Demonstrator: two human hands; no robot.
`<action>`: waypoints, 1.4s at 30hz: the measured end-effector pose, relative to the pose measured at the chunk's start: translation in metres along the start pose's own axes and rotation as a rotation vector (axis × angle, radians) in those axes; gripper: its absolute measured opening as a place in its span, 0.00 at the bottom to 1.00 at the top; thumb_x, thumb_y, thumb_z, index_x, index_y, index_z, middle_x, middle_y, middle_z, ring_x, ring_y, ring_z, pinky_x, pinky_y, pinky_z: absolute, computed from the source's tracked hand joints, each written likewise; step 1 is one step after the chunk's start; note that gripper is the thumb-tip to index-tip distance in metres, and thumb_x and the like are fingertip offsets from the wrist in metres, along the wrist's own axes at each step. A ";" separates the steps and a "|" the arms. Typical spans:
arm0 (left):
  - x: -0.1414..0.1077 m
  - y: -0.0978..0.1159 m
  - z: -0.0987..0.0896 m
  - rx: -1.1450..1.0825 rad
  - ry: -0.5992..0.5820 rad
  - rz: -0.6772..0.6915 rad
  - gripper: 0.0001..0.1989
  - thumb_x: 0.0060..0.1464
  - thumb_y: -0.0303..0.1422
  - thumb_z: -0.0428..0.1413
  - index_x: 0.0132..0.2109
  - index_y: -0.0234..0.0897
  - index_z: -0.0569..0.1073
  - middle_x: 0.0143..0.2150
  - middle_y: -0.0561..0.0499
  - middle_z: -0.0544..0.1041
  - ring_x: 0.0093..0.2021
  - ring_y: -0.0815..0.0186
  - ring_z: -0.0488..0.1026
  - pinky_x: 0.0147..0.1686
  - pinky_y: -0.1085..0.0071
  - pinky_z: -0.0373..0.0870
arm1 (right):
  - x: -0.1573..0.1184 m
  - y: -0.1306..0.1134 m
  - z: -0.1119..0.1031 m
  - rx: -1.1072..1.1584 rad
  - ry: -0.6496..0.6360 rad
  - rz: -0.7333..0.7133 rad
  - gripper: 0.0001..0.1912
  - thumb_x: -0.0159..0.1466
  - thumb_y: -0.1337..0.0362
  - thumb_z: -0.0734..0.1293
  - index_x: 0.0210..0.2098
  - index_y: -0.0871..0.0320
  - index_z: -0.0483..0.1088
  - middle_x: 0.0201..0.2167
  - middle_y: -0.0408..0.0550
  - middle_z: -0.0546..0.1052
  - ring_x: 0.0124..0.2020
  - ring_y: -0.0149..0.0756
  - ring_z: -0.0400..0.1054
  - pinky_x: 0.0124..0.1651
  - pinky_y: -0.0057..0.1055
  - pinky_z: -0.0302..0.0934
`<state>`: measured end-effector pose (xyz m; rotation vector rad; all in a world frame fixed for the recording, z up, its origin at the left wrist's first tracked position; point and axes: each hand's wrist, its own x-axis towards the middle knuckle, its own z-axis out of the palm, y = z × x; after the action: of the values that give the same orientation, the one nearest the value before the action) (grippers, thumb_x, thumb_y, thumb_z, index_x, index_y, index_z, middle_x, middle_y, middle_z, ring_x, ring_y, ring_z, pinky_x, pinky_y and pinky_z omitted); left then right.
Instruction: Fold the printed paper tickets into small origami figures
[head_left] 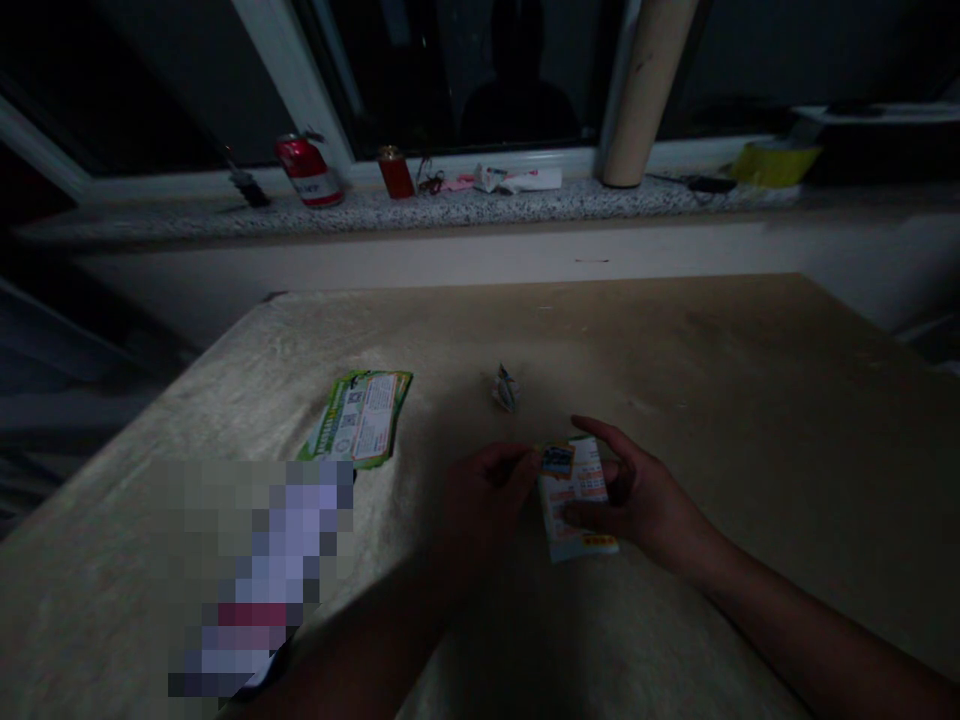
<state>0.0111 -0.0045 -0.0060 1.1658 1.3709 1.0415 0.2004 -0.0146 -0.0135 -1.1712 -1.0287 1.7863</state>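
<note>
My right hand [637,500] grips a white printed packet [581,540] with text and orange bands, thumb across its front and the fingers partly behind it. At the packet's upper left, my left hand [499,485] pinches a small card-like piece [558,460] with a dark picture and an orange edge. This piece overlaps the front of the packet; whether it is loose or joined to it I cannot tell. Beyond my hands lies a small crumpled scrap of wrapper [506,388]. To the left rests a stack of green and white printed packets [364,420].
A pixelated long object [277,580] lies at the left on the cloth-covered table [712,380]. Along the granite windowsill [570,203] stand a red can [307,172], a red lighter-like item [395,172], a cardboard tube [646,95] and a yellow roll [776,163].
</note>
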 end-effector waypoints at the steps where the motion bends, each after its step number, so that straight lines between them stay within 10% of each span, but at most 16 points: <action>1: 0.000 0.000 0.000 0.003 0.001 0.001 0.10 0.54 0.39 0.62 0.38 0.36 0.82 0.33 0.49 0.85 0.33 0.63 0.81 0.33 0.72 0.76 | 0.000 0.000 0.000 0.003 0.001 0.002 0.59 0.48 0.69 0.81 0.70 0.49 0.47 0.35 0.41 0.84 0.34 0.40 0.81 0.40 0.37 0.78; 42: -0.001 0.007 0.002 0.003 -0.001 -0.015 0.11 0.54 0.39 0.62 0.37 0.35 0.82 0.33 0.47 0.85 0.32 0.63 0.81 0.32 0.71 0.76 | -0.002 -0.002 0.000 -0.015 0.006 0.010 0.58 0.49 0.68 0.80 0.70 0.50 0.48 0.37 0.43 0.84 0.35 0.40 0.81 0.41 0.38 0.77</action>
<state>0.0136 -0.0049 0.0005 1.1564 1.3788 1.0284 0.2011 -0.0153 -0.0107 -1.1922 -1.0368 1.7844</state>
